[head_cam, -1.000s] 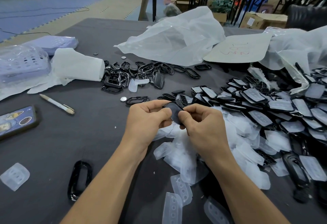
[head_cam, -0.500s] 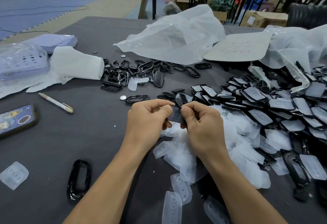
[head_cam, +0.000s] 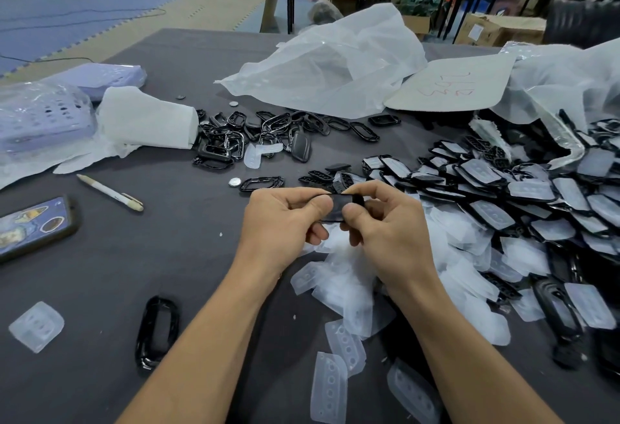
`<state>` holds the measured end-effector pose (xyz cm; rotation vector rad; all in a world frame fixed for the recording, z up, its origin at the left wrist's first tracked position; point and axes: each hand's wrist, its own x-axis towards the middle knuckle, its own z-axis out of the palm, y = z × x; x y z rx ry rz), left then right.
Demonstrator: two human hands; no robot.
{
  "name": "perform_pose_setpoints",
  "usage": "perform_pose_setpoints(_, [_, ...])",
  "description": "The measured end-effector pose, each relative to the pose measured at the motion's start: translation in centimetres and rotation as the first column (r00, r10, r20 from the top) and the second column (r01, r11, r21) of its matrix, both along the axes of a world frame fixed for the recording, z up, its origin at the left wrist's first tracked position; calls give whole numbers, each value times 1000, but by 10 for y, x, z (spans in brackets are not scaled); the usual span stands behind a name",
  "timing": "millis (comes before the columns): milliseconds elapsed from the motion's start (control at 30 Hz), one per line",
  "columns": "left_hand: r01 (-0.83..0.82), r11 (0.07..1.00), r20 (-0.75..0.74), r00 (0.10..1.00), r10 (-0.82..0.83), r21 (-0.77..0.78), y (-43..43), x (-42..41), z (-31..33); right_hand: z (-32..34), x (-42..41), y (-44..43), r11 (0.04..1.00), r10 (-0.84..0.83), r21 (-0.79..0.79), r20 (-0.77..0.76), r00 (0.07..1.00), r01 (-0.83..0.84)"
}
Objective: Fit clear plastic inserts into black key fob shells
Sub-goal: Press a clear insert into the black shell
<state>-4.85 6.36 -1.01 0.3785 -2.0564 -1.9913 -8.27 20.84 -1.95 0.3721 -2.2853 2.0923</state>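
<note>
A black key fob shell (head_cam: 342, 206) is held between both hands above the grey table (head_cam: 161, 256). My left hand (head_cam: 285, 225) pinches its left end and my right hand (head_cam: 389, 232) pinches its right end, thumbs on the near face. Whether a clear insert sits inside it cannot be told. Loose clear plastic inserts (head_cam: 349, 293) lie heaped under the hands. A large pile of black shells with clear inserts (head_cam: 523, 195) spreads to the right. Empty black shell frames (head_cam: 235, 142) lie heaped at the middle back.
A single black frame (head_cam: 157, 331) and a clear insert (head_cam: 37, 325) lie at the near left. A phone (head_cam: 33, 225), a pen (head_cam: 110, 193), a white paper roll (head_cam: 147, 118) and lilac baskets (head_cam: 37, 115) stand left. Plastic bags (head_cam: 335, 65) and a cardboard sheet (head_cam: 453, 85) lie behind.
The shell has been turned between my fingers so its long side now lies level. Both hands have stayed over the heap of clear inserts.
</note>
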Motion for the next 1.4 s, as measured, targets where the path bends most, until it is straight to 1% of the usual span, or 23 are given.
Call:
perform_pose_setpoints(100, [77,992,43,996,-82,100,-5,1,2,-1,-1,0,1000,-23,-7,-2,1000,23])
perform_pose_setpoints(133, [92,989,60,993,-100,113,-8,2,3,-2,-1,0,1000,-25,0,-4,1000,25])
perform_pose_setpoints(233, [129,988,100,985,-138,89,-14,6,5,-3,-2,-1,999,-32,19,-8,999,32])
perform_pose_setpoints(333, [137,985,116,982,-149,106,-15,6,6,-3,-2,-1,999,-42,33,-11,999,42])
perform_pose_setpoints(433, [111,987,120,985,-125,116,-15,5,4,-2,-2,0,999,-39,27,-7,999,39])
perform_pose_setpoints(567, [98,993,123,987,-105,63,-14,5,2,0,-1,0,1000,-21,-4,13,1000,21])
perform_pose_setpoints(767, [5,997,115,993,-14,79,-9,5,4,3,1,0,999,-16,-48,49,999,18])
perform_pose_setpoints(867, [-35,998,97,995,29,60,-6,6,4,2,2,-1,998,-28,49,-24,999,29])
perform_pose_setpoints(933, [-61,998,81,995,58,34,-6,5,4,1,2,-2,994,-38,100,-33,999,42])
perform_pose_setpoints(1100, [-86,996,71,994,85,19,-3,4,4,4,3,-3,997,-71,21,36,997,70])
perform_pose_setpoints(1167, [-92,995,67,994,89,32,-2,4,4,4,6,-3,984,-163,71,-28,986,164])
perform_pose_setpoints(1233, [-115,993,60,992,113,28,-2,3,3,6,10,-2,945,-279,128,-169,945,302])
perform_pose_setpoints(1267, [-131,991,57,990,130,19,-2,3,3,6,11,-2,924,-303,165,-241,922,346])
perform_pose_setpoints(1333, [-157,988,48,986,157,0,-2,2,2,6,12,-1,891,-291,247,-335,896,382])
perform_pose_setpoints(1400, [-164,986,35,986,164,-12,0,3,2,5,12,-2,876,-258,305,-355,898,373])
